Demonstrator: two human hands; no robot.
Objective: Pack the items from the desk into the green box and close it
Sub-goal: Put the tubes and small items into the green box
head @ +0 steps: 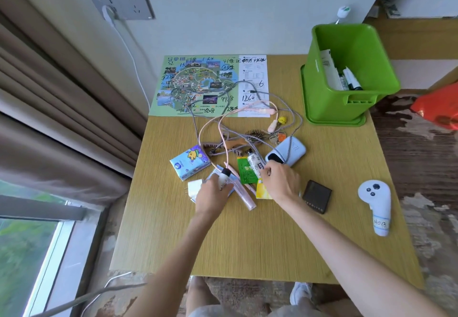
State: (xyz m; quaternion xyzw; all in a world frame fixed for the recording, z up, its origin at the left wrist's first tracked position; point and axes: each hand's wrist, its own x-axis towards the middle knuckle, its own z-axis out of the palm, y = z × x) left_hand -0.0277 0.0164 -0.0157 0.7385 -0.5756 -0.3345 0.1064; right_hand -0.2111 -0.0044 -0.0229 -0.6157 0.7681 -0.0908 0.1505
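The green box [329, 88] stands open on its lid at the desk's far right, with markers and papers inside. My left hand [213, 194] is closed around a small white tube with a black cap [224, 176]. Over the pile, my right hand [281, 180] pinches a patterned white tube [255, 164] that lies on a green sachet [245, 171]. Around them lie a tissue pack [189, 162], a pink tube [244, 190], a white charger [194, 188], a yellow packet [262, 190], a blue power bank [287, 153], a hairbrush [255, 134], keys [277, 137] and tangled cables [223, 128].
A black wallet [317, 196] and a white controller [375, 204] lie at the right. A scribbled park map [210, 85] covers the far middle of the desk. A curtain and window are on the left, a wall socket with a plugged-in cable behind. A red bag [438, 108] lies beyond the right edge.
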